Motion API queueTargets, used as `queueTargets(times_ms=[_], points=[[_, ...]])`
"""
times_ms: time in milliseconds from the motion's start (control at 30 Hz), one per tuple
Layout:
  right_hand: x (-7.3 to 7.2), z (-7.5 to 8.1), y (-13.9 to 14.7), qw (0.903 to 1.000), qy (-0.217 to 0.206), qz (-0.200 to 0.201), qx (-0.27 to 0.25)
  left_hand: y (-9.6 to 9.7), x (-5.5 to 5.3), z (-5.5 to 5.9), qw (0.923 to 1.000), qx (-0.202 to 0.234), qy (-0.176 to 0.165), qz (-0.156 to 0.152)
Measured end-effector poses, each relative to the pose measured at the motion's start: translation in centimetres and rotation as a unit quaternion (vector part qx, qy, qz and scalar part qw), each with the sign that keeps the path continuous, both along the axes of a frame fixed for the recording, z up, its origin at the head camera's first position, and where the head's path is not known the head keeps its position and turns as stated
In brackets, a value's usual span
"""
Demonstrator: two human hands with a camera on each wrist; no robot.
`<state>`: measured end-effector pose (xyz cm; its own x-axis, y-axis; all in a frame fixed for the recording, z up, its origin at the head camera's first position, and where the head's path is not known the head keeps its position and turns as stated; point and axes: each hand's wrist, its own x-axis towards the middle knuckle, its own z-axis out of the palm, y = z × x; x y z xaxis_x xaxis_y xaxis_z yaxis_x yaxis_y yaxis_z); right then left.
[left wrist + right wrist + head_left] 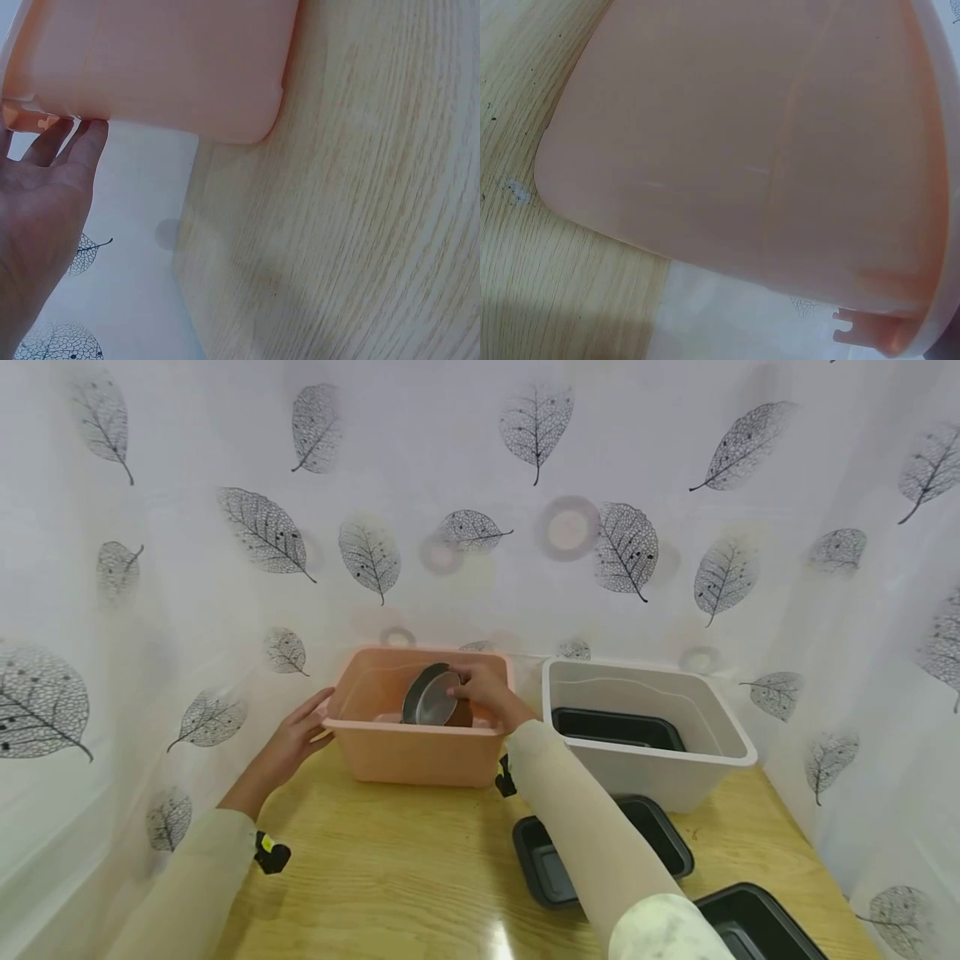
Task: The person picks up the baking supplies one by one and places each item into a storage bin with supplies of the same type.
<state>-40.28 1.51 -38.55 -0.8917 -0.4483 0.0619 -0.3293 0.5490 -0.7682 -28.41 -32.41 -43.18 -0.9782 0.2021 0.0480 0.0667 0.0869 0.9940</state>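
Note:
My right hand (483, 687) reaches over the front rim of a peach plastic bin (420, 756) and pinches the edge of a round metal cake pan (435, 700). The pan is tilted up on its side inside the bin, and its right part is partly behind my fingers. At the bin's left end my left hand (296, 739) has its fingers extended against the rim. In the left wrist view the fingertips (94, 131) touch the bin just beside its handle. The right wrist view shows the bin's outer wall (705, 150); the right hand is out of sight there.
To the right stands a white bin (637, 768) with a dark rectangular pan (615, 727) inside. Dark loaf pans (543, 868) lie on the wooden table (375, 860) around my right forearm, another pan (757, 918) at the front right. A leaf-print curtain (465, 460) encloses the table.

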Motion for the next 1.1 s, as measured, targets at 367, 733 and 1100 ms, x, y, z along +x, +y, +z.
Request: queueTargets(times_ms=[367, 733, 1100], points=[[0.8, 0.3, 0.1, 0.9987, -0.019, -0.003, 0.047, 0.0, 0.0, -0.1, 1.0, -0.001, 0.004, -0.004], [1.2, 1.7, 0.5, 0.9995, 0.016, 0.018, 0.022, 0.0, 0.1, -0.1, 1.0, -0.004, 0.006, -0.001], [2.2, 3.8, 4.0, 0.998, 0.044, 0.04, 0.021, 0.0, 0.1, 0.0, 0.9999, -0.012, 0.011, 0.0]])
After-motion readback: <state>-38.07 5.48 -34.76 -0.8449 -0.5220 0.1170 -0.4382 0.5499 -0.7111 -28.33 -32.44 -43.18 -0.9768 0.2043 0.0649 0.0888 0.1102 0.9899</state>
